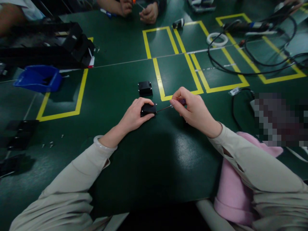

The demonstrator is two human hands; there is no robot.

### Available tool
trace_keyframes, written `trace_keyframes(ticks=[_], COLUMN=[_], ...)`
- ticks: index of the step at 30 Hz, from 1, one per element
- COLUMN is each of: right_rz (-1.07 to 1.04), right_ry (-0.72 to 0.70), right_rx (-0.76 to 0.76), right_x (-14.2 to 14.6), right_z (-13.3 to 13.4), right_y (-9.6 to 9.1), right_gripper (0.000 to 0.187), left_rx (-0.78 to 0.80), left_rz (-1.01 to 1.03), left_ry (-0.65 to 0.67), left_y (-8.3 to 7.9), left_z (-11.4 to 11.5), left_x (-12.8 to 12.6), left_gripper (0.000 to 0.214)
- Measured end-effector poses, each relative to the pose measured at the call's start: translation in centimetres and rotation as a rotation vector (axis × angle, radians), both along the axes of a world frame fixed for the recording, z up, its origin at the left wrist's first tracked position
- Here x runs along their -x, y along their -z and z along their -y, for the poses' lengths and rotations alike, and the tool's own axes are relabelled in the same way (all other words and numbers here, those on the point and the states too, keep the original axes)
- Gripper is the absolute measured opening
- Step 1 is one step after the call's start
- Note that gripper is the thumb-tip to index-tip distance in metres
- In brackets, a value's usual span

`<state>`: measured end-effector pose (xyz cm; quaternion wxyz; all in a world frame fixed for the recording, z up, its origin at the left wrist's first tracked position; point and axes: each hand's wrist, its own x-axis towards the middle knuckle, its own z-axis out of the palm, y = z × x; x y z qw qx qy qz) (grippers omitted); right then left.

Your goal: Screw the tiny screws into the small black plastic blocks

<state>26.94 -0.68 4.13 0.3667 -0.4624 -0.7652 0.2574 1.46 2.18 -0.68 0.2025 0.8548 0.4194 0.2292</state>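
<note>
My left hand (135,116) grips a small black box-shaped part (148,109) on the green table, thumb and forefinger on its two sides. Small silver screws show at the part's edges. In my right hand (191,109) is a screwdriver (165,108) with a dark reddish handle, held between fingers and thumb. Its thin shaft points left, and the tip meets the right edge of the part near a screw. Just beyond my left hand a second, similar black part (145,88) rests on the table, also with screws at its corners.
A blue bin (39,78) stands at the left before a long black housing (48,45). Loose screws (51,144) and black parts (22,134) lie at the left. Cables (223,69) and a white ring (217,39) are at the right. Across the table are another person's hands (148,13).
</note>
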Motion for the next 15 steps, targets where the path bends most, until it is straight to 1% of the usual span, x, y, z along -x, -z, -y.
trace_keyframes(ticks=[2,6,10,15], right_rz=[-0.007,0.018,0.026,-0.005], right_ry=[0.007,0.002,-0.021,-0.046], right_rx=[-0.020,-0.062,-0.021,-0.028], right_x=[0.04,0.05,-0.03,0.00], right_z=[0.01,-0.03,-0.06,-0.03], right_y=[0.15,0.26,0.07,-0.02], right_gripper=[0.006,0.005,0.015,0.009], left_rx=[0.001,0.002,-0.007,-0.019], left_rz=[0.001,0.002,0.001,0.009], left_ry=[0.002,0.001,-0.001,0.007], left_y=[0.01,-0.03,0.00,0.05], left_z=[0.00,0.03,0.03,-0.01], left_x=[0.01,0.00,0.01,0.05], left_gripper=[0.032,0.032,0.031,0.032])
